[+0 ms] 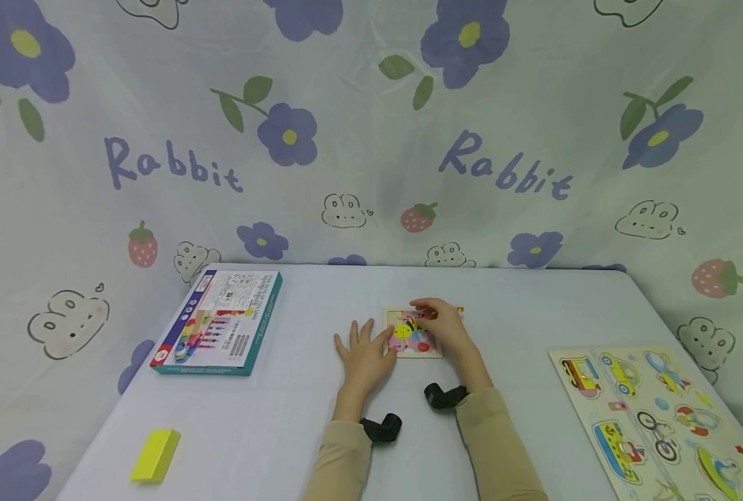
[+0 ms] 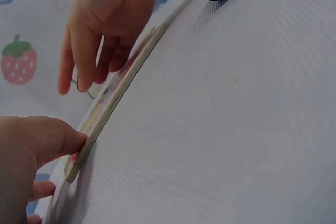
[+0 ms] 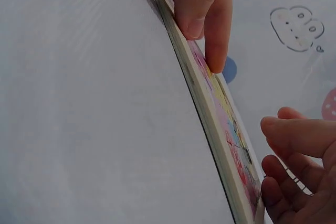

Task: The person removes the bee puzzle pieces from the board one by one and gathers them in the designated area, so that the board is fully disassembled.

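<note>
A small square wooden jigsaw puzzle (image 1: 403, 353) with a colourful bee picture lies flat at the middle of the table. My left hand (image 1: 364, 353) is at its left side, fingers spread, and the thumb (image 2: 73, 139) rests on the edge of the board. Over the upper right of the puzzle is my right hand (image 1: 443, 327), its fingers bent loosely downward. In the right wrist view no piece shows between the fingers of that right hand (image 3: 299, 166). A small orange-red thing (image 1: 460, 309) peeks out behind it.
A toy box (image 1: 227, 327) with a teal side lies at the back left. Nearer on the left is a yellow block (image 1: 155, 456). A large wooden vehicle puzzle board (image 1: 634, 410) lies at the right edge. Behind the table hangs a flowered cloth (image 1: 371, 139).
</note>
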{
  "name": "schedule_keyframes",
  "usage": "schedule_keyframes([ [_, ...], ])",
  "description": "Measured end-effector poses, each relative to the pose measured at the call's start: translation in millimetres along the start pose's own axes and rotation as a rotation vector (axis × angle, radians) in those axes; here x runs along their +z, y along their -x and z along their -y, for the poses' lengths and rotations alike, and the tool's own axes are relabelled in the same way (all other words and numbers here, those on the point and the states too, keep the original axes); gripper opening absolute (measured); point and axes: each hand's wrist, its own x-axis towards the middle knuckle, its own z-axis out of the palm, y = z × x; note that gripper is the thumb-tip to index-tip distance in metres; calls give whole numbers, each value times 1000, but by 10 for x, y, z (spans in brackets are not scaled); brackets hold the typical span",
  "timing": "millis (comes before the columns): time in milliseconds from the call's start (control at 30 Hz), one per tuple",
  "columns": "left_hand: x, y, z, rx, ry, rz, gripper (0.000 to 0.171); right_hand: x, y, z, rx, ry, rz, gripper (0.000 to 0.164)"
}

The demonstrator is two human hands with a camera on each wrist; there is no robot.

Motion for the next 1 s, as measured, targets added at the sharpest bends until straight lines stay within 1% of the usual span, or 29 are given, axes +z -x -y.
schedule_keyframes([
  [200, -10, -2, 2, 6, 10, -5, 41, 50, -45, 37, -57, 125, 61, 32],
  [300, -14, 2, 3, 12, 9, -8, 41, 81, -66, 50, -69, 196, 90, 32],
  [500, -1, -2, 7, 13, 5, -7, 41, 113, -79, 82, -121, 344, 103, 31],
  [567, 3, -7, 6, 10, 6, -7, 41, 116, -82, 91, -132, 370, 108, 31],
  [700, 5, -10, 6, 9, 3, -8, 41, 121, -93, 95, -113, 387, 119, 30],
  [800, 8, -9, 5, 8, 2, -3, 41, 122, -92, 93, -88, 363, 121, 29],
  [933, 10, -8, 3, 6, 1, 0, 42, 121, -83, 90, -82, 312, 112, 28],
  [1000, 10, -7, 4, 7, 1, -2, 41, 122, -82, 85, -78, 293, 107, 30],
])
